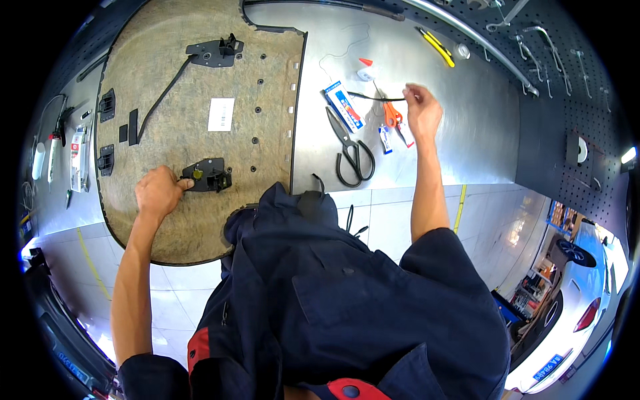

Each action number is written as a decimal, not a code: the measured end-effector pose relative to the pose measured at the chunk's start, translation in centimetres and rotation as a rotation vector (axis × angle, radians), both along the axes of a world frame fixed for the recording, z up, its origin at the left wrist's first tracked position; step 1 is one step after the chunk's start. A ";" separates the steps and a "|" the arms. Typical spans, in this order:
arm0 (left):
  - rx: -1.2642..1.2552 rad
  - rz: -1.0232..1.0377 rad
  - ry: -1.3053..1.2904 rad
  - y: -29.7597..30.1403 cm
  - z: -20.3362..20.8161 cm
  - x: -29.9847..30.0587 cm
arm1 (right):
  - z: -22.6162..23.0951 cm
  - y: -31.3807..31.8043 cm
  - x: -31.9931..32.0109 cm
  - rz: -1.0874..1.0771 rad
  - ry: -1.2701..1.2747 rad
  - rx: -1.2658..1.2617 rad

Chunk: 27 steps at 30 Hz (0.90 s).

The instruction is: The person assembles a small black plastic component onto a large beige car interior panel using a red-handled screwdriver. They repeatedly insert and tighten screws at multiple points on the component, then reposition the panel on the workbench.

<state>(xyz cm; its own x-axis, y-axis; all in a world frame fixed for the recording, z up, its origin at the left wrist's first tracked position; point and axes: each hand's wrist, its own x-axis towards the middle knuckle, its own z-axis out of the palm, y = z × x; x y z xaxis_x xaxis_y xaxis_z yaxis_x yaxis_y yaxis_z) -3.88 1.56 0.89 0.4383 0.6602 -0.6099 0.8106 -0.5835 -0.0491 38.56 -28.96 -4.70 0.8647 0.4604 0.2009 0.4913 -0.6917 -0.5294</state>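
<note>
My left hand (160, 191) lies curled on a large brown fibrous panel (150, 227). Its thumb and fingers close at the left edge of a black bracket (212, 163) that carries a yellow-green spot. Out to the right, my right hand (425, 115) pinches the end of a thin black strip (379, 98) above the metal bench. Below that strip lie orange-handled scissors (393, 115), black-handled scissors (352, 157), a blue and white box (345, 107) and a small blue and white tube (385, 139).
A second black bracket (215, 53) with a long dark strip sits at the panel's far end. Farther back on the bench (480, 143) are a yellow utility knife (437, 47) and a small red-tipped bottle (365, 71). A pegboard (580, 113) with hooks borders the right; a white car (570, 320) stands beyond.
</note>
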 end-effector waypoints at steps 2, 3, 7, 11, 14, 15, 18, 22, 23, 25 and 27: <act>0.001 -0.018 0.012 0.2 0.3 0.4 | 0.8 0.1 1.1 -0.056 0.064 0.106; 0.006 -0.015 0.016 0.0 0.4 0.4 | 1.7 0.2 0.8 -0.074 0.077 0.162; 0.026 -0.018 0.007 0.1 0.0 0.1 | 3.0 -0.7 -1.5 -0.114 0.101 0.159; 0.026 -0.029 0.008 0.2 -0.3 0.0 | 0.4 -3.1 -6.1 -0.122 0.227 0.179; 0.014 -0.033 0.014 0.1 0.0 0.3 | -1.9 -3.1 -9.1 -0.064 0.311 0.142; 0.010 -0.029 0.012 0.1 0.0 0.3 | -1.9 -2.2 -9.7 -0.022 0.286 0.115; -0.003 -0.032 0.003 0.0 0.2 0.5 | -1.9 -0.1 -10.0 -0.010 0.253 0.007; 0.017 -0.012 0.029 -0.3 0.8 0.2 | -3.3 1.1 -9.7 0.021 0.361 0.051; 0.020 -0.008 -0.002 -0.2 0.4 -0.3 | -4.1 1.1 -9.3 0.022 0.400 0.113; -0.006 0.010 -0.023 0.1 -0.8 -1.4 | -5.8 0.2 -8.6 0.072 0.398 0.197; -0.020 0.017 -0.017 0.2 -0.2 -0.8 | -5.4 -0.6 -8.2 0.050 0.358 0.165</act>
